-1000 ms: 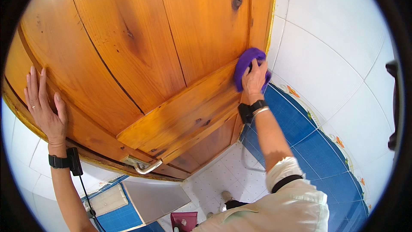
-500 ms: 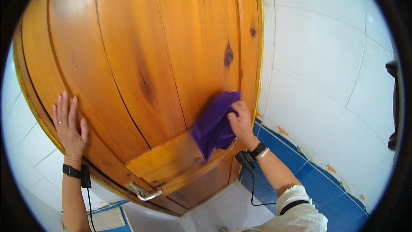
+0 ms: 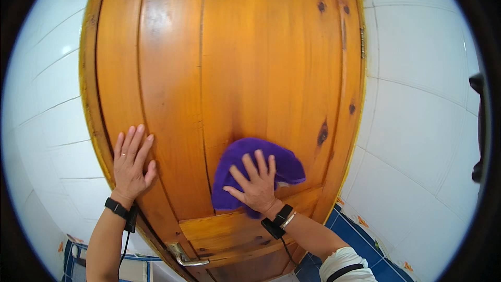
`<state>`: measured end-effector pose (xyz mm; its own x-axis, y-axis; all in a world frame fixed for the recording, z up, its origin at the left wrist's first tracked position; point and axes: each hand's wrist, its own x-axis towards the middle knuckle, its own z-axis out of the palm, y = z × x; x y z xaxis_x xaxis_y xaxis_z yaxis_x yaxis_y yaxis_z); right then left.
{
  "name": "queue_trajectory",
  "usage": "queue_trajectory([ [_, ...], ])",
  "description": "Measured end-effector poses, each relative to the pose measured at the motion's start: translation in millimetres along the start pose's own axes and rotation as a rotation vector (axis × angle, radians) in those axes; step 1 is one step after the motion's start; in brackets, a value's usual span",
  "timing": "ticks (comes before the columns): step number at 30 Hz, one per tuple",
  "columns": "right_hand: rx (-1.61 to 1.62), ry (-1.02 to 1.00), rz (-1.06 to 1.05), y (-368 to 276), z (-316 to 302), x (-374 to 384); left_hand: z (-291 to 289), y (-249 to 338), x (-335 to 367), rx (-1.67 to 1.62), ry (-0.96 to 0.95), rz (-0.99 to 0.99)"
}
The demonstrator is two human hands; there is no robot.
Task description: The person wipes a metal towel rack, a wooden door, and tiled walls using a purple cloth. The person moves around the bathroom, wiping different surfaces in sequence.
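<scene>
An orange-brown wooden door with dark knots and vertical boards stands in front of me. My left hand lies flat against its left side, fingers stretched upward, a ring on one finger. A purple cloth is spread on the lower part of the door panel, right of the middle. On top of the cloth my right hand rests with fingers spread, pressing it to the wood; the palm side is hidden. Below my left hand is the metal door handle.
White tiled walls flank the door on both sides. Blue tiles run low on the right, under a flowered border. Black wrist straps with cables hang at both forearms. A dark object juts in at the right edge.
My right hand has gone from gripping a bunched edge of the cloth to lying spread on it, with the cloth flatter against the door. The view has shifted; my left hand remains on the door.
</scene>
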<state>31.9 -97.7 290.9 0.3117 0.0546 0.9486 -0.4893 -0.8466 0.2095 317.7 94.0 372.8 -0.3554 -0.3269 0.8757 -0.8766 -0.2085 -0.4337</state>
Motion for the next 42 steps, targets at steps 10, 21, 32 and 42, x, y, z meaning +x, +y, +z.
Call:
queue_trajectory([
  [10,-0.323,0.619,0.052,77.3,-23.6,337.1,1.1,-2.6,-2.9,-0.122,0.023,-0.01],
  [21,0.084,-0.198,-0.746,-79.1,23.0,72.1,9.9,-15.1,-11.3,-0.497,0.301,-0.156],
  [32,0.136,0.335,-0.359,-48.6,22.0,307.4,5.6,-15.5,-11.3,-0.791,0.337,-0.21],
  [42,0.47,-0.442,-0.933,-126.5,58.3,191.6,-41.3,-68.7,-14.3,-0.695,0.655,-0.452],
])
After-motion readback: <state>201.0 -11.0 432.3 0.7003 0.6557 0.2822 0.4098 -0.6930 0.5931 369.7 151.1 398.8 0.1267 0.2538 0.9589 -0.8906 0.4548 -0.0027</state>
